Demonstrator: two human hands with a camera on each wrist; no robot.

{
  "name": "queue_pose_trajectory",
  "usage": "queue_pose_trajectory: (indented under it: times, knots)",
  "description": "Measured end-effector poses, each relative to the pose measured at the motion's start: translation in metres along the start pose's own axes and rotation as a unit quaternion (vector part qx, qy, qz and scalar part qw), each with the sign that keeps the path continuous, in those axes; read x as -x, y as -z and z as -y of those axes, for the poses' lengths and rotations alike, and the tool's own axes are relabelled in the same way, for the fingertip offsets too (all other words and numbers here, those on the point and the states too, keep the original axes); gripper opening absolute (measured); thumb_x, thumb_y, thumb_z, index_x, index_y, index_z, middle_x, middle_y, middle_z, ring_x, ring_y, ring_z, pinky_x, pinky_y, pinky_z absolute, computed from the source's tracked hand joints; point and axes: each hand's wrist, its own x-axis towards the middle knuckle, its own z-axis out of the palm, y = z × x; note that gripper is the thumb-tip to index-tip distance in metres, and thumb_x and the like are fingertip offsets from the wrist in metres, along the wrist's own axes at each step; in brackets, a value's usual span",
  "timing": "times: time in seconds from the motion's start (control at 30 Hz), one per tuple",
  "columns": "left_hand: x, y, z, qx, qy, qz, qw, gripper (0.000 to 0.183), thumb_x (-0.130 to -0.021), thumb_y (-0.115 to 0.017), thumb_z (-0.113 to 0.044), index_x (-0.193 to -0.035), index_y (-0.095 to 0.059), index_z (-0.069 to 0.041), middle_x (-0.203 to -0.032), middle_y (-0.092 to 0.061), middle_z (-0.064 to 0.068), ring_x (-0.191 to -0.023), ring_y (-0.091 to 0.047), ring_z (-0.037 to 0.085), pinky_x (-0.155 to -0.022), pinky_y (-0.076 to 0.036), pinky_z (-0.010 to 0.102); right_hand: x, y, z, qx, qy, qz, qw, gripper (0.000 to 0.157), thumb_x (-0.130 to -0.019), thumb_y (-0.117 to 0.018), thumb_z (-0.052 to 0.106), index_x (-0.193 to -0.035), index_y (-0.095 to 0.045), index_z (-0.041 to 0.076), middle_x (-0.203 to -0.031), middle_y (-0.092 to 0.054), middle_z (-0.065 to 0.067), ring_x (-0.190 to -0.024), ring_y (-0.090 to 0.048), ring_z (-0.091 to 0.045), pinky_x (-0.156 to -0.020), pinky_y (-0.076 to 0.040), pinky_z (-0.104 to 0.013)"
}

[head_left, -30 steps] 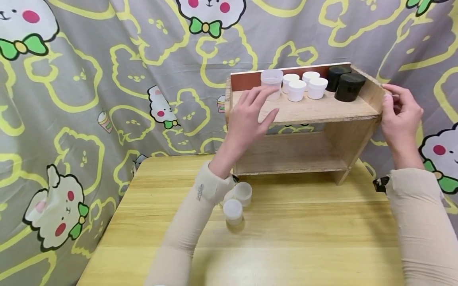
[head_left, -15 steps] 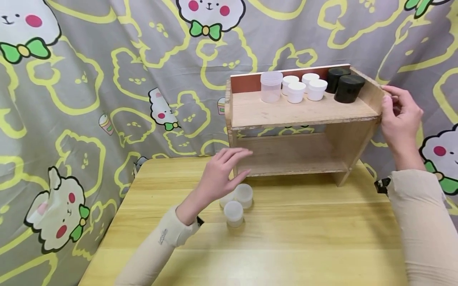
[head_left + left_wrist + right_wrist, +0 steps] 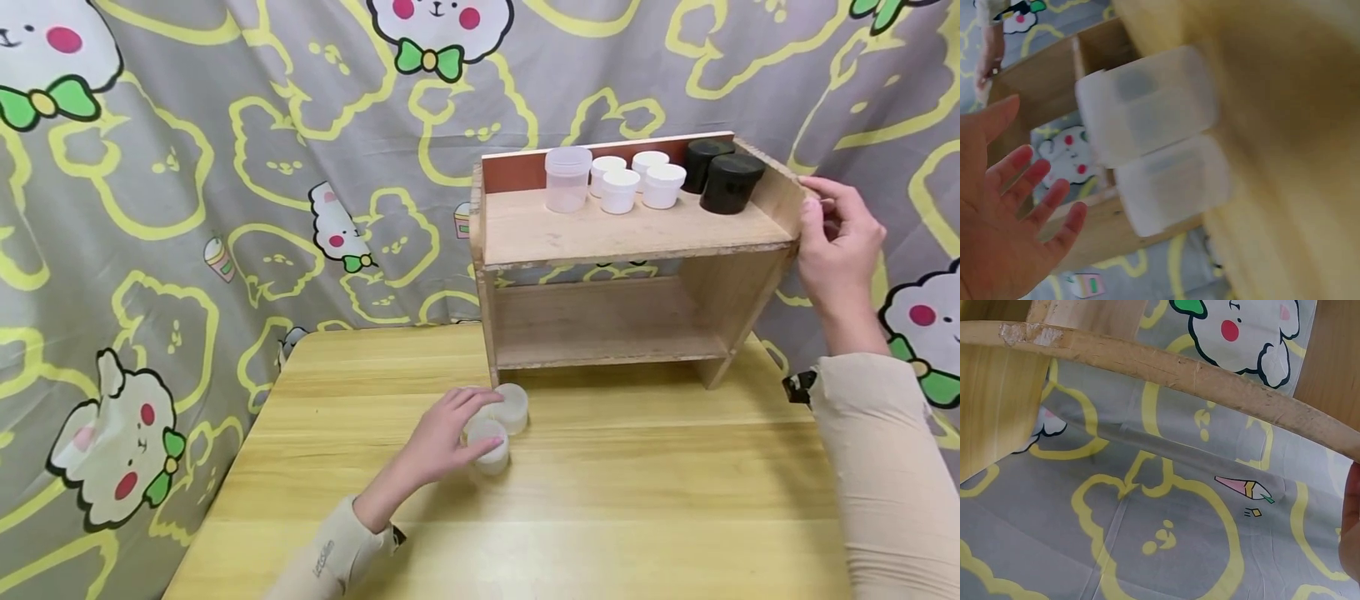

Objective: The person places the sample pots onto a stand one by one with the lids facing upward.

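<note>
On the table (image 3: 637, 500), several translucent lidded jars stand close together by the shelf's left foot. My left hand (image 3: 442, 437) is at them, its thumb before the front jar (image 3: 492, 463) and its fingers over toward the back jar (image 3: 514, 412). In the left wrist view its fingers are spread, apart from the upper jar (image 3: 1147, 106) and lower jar (image 3: 1175, 184). My right hand (image 3: 843, 242) grips the upper right edge of the wooden shelf (image 3: 570, 242), thumb in front. Only a sliver of that hand shows in the right wrist view, beside the shelf's side panel (image 3: 1222, 384).
Along the shelf's top board stand a tall translucent jar (image 3: 567, 183), several small white jars (image 3: 619, 193) and two black jars (image 3: 731, 187). Below it is a lower board (image 3: 607, 329). A patterned grey curtain (image 3: 420, 150) hangs behind the table.
My left hand has come down from beside the tall jar on the top board to the jars on the table. My right hand has stayed on the shelf's edge.
</note>
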Motion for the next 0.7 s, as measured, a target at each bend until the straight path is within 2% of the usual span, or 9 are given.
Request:
queue_pose_trajectory:
  times: [0.17, 0.37, 0.7]
  knots:
    - [0.014, -0.013, 0.005, 0.007, 0.01, 0.03, 0.9995, 0.063, -0.084, -0.085, -0.039, -0.139, -0.061, -0.021, -0.14, -0.063, -0.002, -0.129, -0.058, 0.021, -0.112, -0.045, 0.051, 0.003, -0.001, 0.004, -0.01, 0.013, -0.008, 1.0, 0.032, -0.1, -0.057, 0.02, -0.125, -0.076, 0.015, -0.083, -0.056, 0.028, -0.074, -0.051, 0.008, -0.073, -0.04, -0.013]
    - [0.02, -0.025, 0.01, 0.008, 0.008, 0.032, 0.9994, 0.064, -0.079, -0.09, -0.034, -0.135, -0.063, -0.02, -0.135, -0.065, -0.003, -0.121, -0.058, 0.018, -0.103, -0.051, 0.043, 0.001, -0.002, 0.002, -0.024, 0.022, -0.012, 0.999, 0.032, -0.099, -0.057, 0.018, -0.124, -0.076, 0.013, -0.081, -0.057, 0.028, -0.072, -0.051, 0.009, -0.072, -0.04, -0.012]
    - [0.022, -0.031, 0.015, 0.002, 0.015, 0.023, 0.9996, 0.06, -0.078, -0.091, -0.027, -0.131, -0.066, -0.018, -0.135, -0.065, -0.003, -0.123, -0.057, 0.018, -0.103, -0.052, 0.041, -0.01, -0.003, -0.03, -0.009, 0.019, -0.009, 1.0, 0.031, -0.1, -0.058, 0.021, -0.126, -0.076, 0.019, -0.083, -0.058, 0.027, -0.074, -0.053, 0.007, -0.072, -0.041, -0.013]
